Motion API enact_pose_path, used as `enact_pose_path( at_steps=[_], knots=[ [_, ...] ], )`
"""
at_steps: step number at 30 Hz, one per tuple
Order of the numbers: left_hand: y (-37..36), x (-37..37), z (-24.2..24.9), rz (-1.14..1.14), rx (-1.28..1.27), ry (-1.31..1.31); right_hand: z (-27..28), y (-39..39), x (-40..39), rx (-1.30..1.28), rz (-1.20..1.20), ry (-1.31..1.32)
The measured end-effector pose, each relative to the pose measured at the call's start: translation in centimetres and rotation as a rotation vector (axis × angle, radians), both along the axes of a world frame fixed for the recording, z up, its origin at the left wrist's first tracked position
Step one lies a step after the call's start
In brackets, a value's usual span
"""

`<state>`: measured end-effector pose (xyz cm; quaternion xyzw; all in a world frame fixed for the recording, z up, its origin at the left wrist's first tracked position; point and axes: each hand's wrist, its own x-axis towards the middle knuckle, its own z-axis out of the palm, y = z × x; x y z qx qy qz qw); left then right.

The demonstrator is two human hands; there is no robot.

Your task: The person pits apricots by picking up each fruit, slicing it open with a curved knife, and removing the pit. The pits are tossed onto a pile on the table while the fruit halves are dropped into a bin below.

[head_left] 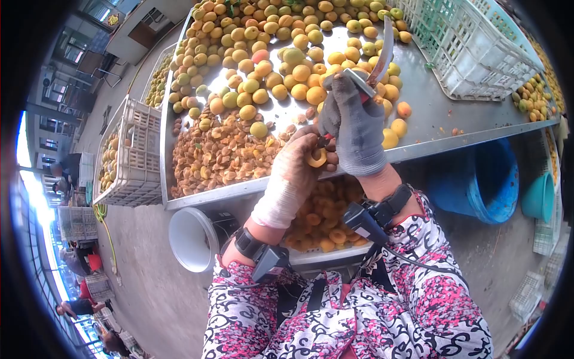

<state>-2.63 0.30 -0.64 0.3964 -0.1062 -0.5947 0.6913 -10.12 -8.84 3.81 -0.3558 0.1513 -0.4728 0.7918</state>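
Note:
My left hand [294, 161], in a stained pale glove, is closed around a cut apricot [318, 159] whose hollow inside shows. Close beside it, my right hand [357, 128] in a grey glove grips a knife. The knife's curved blade [384, 51] points up and away from me, and a bit of red shows by its handle. Both hands are near the table's front edge, over a container of apricot halves [326, 218]. A heap of brown apricot pits [218, 152] lies on the metal table [430, 128] to the left of my hands.
Whole apricots [263, 66] cover the table's far part. A white-green plastic crate [478, 60] stands on it at right. Below are a blue tub [478, 185], a teal bucket [538, 197] and a white bucket [192, 239]. Another fruit crate [140, 152] stands at left; people are farther back.

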Motion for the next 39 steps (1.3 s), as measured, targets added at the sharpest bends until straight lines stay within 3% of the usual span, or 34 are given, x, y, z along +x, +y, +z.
enact_pose_path(
  at_steps=[9, 11, 14, 17, 19, 21, 22, 24, 26, 27, 28, 29, 30, 31, 33, 35, 37, 38, 39],
  knots=[
    [-0.3, -0.3, 0.7, 0.107, 0.100, 0.051, -1.8, 0.2, 0.8, 0.163, 0.020, -0.001],
    [-0.8, -0.5, 1.4, 0.232, 0.246, 0.189, -1.9, -0.6, 1.2, 0.324, 0.024, -0.028],
    [-0.9, -0.1, 1.1, 0.193, 0.141, 0.295, -2.4, -2.0, 1.5, 0.410, -0.012, -0.073],
    [-0.7, 1.4, 0.8, 0.180, 0.019, 0.222, -2.4, -3.5, 0.9, 0.452, -0.049, -0.144],
    [-0.6, 3.0, 1.2, 0.125, -0.057, -0.061, -1.7, -4.3, 0.1, 0.312, -0.116, -0.105],
    [-0.7, 3.8, 1.0, 0.184, -0.036, -0.602, -1.5, -4.5, -0.8, 0.264, -0.123, -0.066],
    [-1.0, 4.3, 0.5, 0.182, -0.038, -0.602, -1.6, -4.6, -1.4, 0.184, -0.099, -0.009],
    [-1.8, 4.8, -0.2, 0.326, 0.044, -1.775, -1.7, -4.7, -1.9, 0.103, -0.080, 0.051],
    [-1.9, 4.2, -0.2, 0.190, 0.104, -1.906, -2.0, -4.8, -1.9, -0.112, -0.117, 0.429],
    [-2.0, 3.8, -0.1, 0.049, 0.168, -2.035, -3.0, -5.1, -2.0, -0.113, -0.117, 0.430],
    [-2.3, 3.3, -1.0, 0.022, 0.247, -2.088, -4.2, -5.5, -2.2, -0.393, -0.100, 0.659],
    [-2.5, 3.1, -1.6, -0.079, 0.301, -2.075, -5.3, -5.9, -2.5, -0.678, -0.081, 0.884],
    [-2.7, 2.8, -2.1, -0.089, 0.284, -2.097, -2.4, -5.1, -3.6, -0.743, 0.137, 1.194],
    [-2.8, 2.6, -2.5, -0.099, 0.265, -2.118, -2.8, -5.0, -3.7, -0.741, 0.133, 1.198],
    [-3.4, 2.4, -2.6, -0.209, 0.376, -2.096, -4.0, -5.0, -3.8, -1.093, 0.291, 1.593],
    [-3.7, 2.2, -2.8, -0.313, 0.488, -2.071, -4.3, -4.8, -4.6, -1.084, 0.366, 1.604],
    [-3.4, 2.4, -3.0, -0.114, 0.314, -1.754, -4.7, -4.9, -4.8, -1.131, 0.402, 1.568],
    [-3.1, 2.6, -3.0, -0.114, 0.314, -1.754, -4.8, -5.0, -5.0, -1.132, 0.401, 1.568],
    [-2.7, 2.7, -2.1, -0.176, 0.402, -1.543, -4.5, -4.9, -5.1, -1.150, 0.427, 1.562]
  ],
)
